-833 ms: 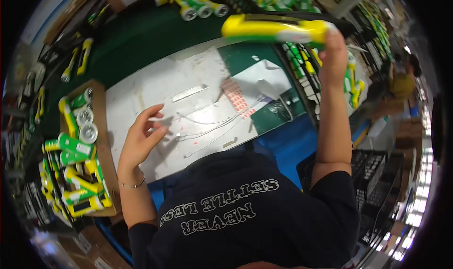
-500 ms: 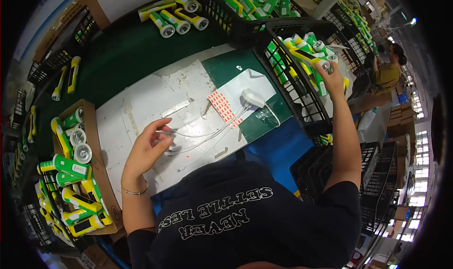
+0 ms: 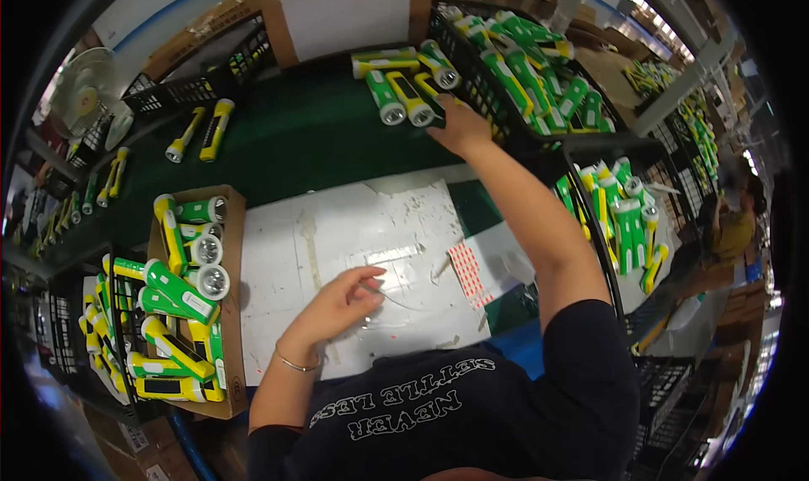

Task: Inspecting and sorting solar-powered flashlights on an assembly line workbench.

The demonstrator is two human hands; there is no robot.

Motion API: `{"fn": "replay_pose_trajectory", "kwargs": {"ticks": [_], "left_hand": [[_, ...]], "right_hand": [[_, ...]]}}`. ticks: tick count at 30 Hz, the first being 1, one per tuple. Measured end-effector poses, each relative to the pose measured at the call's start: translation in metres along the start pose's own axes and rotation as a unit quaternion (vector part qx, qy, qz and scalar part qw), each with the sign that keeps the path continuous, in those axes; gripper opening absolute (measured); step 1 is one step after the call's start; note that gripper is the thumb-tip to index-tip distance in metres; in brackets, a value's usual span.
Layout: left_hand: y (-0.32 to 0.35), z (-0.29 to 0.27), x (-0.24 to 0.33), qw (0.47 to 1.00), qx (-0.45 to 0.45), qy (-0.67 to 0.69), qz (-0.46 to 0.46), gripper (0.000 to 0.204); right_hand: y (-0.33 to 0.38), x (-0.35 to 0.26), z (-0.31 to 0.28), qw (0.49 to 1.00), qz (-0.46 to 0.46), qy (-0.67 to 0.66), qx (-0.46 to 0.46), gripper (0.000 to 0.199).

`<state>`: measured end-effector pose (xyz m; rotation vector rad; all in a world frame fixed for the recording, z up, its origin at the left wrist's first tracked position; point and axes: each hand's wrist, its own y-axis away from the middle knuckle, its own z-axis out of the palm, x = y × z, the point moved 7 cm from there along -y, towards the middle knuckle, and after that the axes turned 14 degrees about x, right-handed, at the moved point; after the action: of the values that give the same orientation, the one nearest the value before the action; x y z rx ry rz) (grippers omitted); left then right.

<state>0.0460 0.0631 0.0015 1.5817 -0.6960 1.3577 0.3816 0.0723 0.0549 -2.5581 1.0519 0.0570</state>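
Observation:
My right hand (image 3: 461, 125) reaches far across the green table (image 3: 286, 135) and closes over the end of a green flashlight (image 3: 431, 100), the last in a short row of green and yellow flashlights (image 3: 396, 89). My left hand (image 3: 341, 302) lies on the white sheet (image 3: 337, 228) near me, its fingertips pinching thin clear wires (image 3: 396, 300). A small sheet of red stickers (image 3: 470, 272) lies to the right of that hand.
A cardboard box (image 3: 234, 312) of flashlights stands at my left. Black wire baskets (image 3: 514, 144) full of flashlights line the right side. Loose flashlights (image 3: 202, 131) and a fan (image 3: 84, 93) are at the far left. Another person (image 3: 731, 226) works at the right.
My right hand has left the basket on the right and swung to the row of flashlights at the far side. My left hand stays on the white sheet.

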Motion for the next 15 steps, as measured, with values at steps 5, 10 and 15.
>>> {"fn": "replay_pose_trajectory", "kwargs": {"ticks": [5,10,15], "left_hand": [[0.000,-0.016,0.000,0.998,0.038,-0.046,0.010,0.044],[-0.012,-0.033,0.016,0.958,0.199,-0.158,0.136,0.051],[-0.025,0.012,0.065,0.847,0.239,-0.309,0.361,0.069]], "right_hand": [[-0.035,-0.003,0.071,0.999,-0.014,0.033,0.031,0.064],[-0.007,-0.031,-0.054,0.985,-0.100,0.004,0.142,0.048],[0.097,-0.065,-0.109,0.974,-0.125,-0.176,-0.064,0.050]]}}
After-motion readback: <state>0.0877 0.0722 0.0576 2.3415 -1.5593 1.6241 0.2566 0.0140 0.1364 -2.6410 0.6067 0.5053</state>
